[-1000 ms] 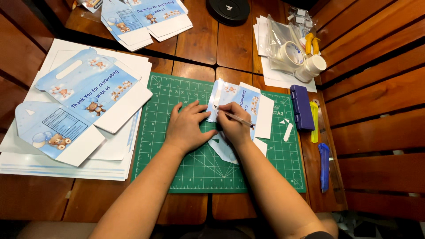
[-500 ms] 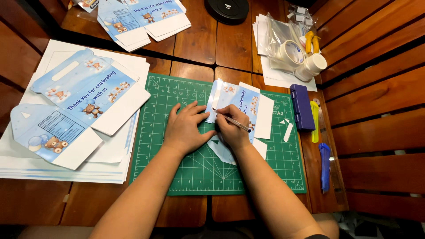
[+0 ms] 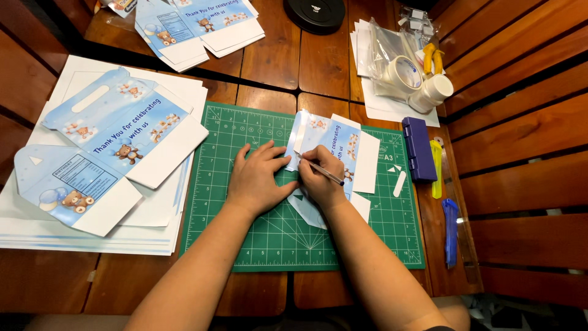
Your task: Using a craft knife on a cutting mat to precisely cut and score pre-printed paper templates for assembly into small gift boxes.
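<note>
Head view: left hand (image 3: 260, 178) flat on card (image 3: 334, 153), right hand (image 3: 320, 178) grasping knife (image 3: 324, 173), mid-mat (image 3: 275, 239); blue case (image 3: 419, 149) crowds its right edge.

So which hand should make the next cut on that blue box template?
Probably the right hand: it already grips the craft knife over the blue box template, while the left hand lies flat, pinning it to the green cutting mat.

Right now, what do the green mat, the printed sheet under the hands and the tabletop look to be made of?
Green mat: looks like flexible vinyl or rubber, matte, with a printed white grid. Printed sheet: thin card or heavy paper, pale blue print with white flaps, lying flat with crisp cut edges. Tabletop: wooden planks, reddish-brown, slightly glossy, with visible grain and gaps between the boards. The left hand presses the sheet down; the right hand holds a thin tool whose material I cannot tell.
</note>
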